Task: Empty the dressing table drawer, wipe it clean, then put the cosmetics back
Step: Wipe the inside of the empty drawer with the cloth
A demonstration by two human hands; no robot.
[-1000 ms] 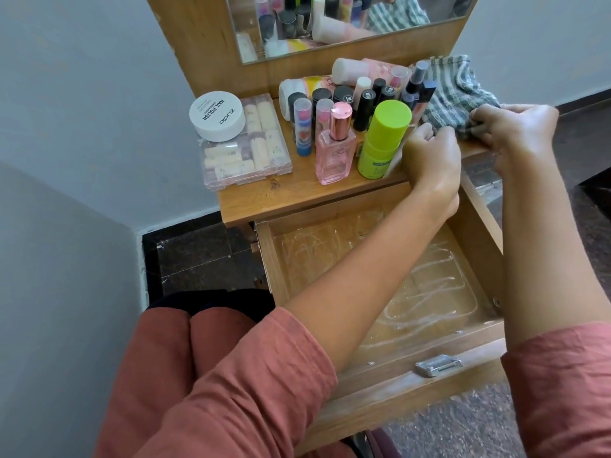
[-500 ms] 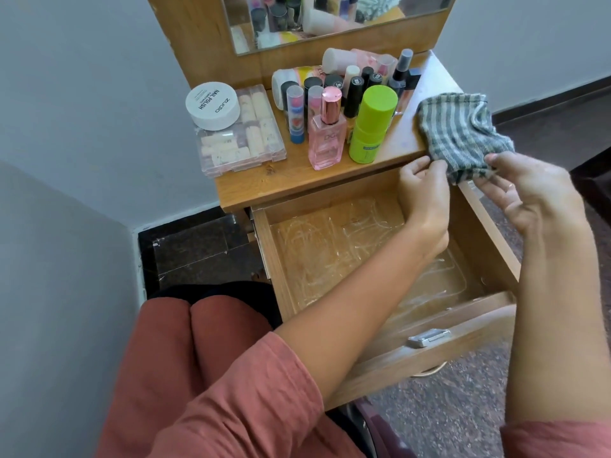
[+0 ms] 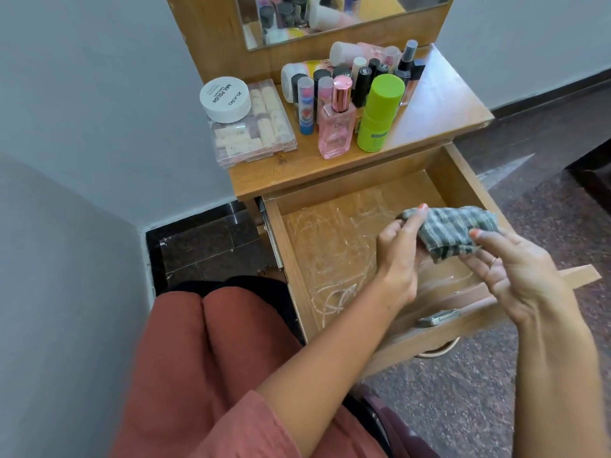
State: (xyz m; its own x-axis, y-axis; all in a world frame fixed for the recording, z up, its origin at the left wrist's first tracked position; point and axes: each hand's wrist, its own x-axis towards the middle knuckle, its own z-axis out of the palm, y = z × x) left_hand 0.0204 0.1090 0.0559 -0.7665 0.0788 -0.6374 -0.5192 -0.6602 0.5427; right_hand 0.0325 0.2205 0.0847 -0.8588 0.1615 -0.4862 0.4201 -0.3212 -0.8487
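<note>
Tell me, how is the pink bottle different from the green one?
The pink bottle is see-through and flat-sided; the green bottle is solid-coloured and round. The pink bottle's cap is narrow and shiny; the green bottle's is wide and green. Both stand upright on the dressing table.

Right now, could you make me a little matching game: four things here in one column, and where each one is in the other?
1 checked cloth
2 green bottle
3 white jar
4 drawer

a on the clear box
b pulled open, bare inside
c beside the pink perfume bottle
d held by left hand and right hand

Pairs: 1-d, 2-c, 3-a, 4-b
</note>
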